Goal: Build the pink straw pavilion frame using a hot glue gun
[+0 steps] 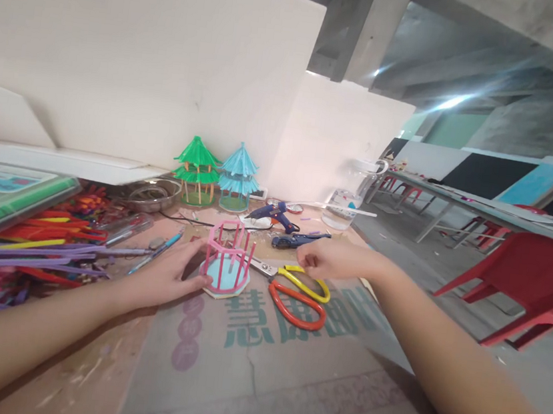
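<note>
A small model (227, 267) with a pale blue base and upright pink sticks stands on the cardboard-covered table (245, 378). My left hand (167, 277) rests beside it, fingers touching its left side and base. My right hand (323, 258) hovers to the right of the model with fingers curled in a pinch; what it holds, if anything, is too small to make out. Scissors (294, 291) with yellow and orange handles lie just below my right hand.
A green (196, 169) and a blue (238, 175) straw pagoda stand at the back by the white wall. A blue glue gun (275, 215), a metal bowl (153, 193), a heap of coloured straws (24, 246) at left, a clear jug (348, 199), red chairs (524, 278) at right.
</note>
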Available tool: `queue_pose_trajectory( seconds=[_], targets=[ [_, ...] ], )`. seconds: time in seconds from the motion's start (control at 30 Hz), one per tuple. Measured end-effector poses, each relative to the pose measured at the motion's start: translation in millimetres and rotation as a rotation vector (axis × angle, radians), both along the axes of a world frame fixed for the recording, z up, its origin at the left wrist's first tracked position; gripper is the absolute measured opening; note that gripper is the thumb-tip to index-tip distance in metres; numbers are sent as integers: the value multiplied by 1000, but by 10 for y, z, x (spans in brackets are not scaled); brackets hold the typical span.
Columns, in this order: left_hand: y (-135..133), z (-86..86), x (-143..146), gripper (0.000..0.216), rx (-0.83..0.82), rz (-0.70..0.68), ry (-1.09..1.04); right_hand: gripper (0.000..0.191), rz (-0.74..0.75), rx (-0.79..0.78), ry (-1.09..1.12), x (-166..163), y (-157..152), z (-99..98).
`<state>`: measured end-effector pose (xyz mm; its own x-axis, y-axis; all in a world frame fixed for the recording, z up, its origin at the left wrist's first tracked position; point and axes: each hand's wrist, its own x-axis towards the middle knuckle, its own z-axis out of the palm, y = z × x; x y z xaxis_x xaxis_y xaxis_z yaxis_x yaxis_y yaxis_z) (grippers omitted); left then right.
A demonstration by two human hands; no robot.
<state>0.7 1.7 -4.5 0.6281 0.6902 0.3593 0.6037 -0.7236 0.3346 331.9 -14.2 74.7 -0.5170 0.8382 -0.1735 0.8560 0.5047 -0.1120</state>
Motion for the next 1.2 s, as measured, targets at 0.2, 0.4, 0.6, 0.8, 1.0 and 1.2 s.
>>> queue_pose_trajectory(
  seconds=[0.2, 0.4, 0.6, 0.8, 1.0, 1.2],
  targets=[
    [15, -34, -14, 46, 32, -17, -32, 19, 597, -546, 553, 21, -372, 462],
    [-38, 18, 7, 44, -35, -15, -56, 29, 422, -339, 486, -172, -685, 524],
    [-50, 44, 11, 49, -120, -79, -136, 20, 78, 193, 424, -349, -214, -70],
    [-30, 11, -2, 50, -121, -35, -136, 17, -85, 382, 535, -493, 51, -643],
    [-57, -4, -2, 58, -84, 1, -252, 16, -15, 408, 446, -525, 102, -795],
    [-182, 235, -55, 34, 524, 117, -305, 17, -29, 477, 550, -508, 76, -748]
  ],
)
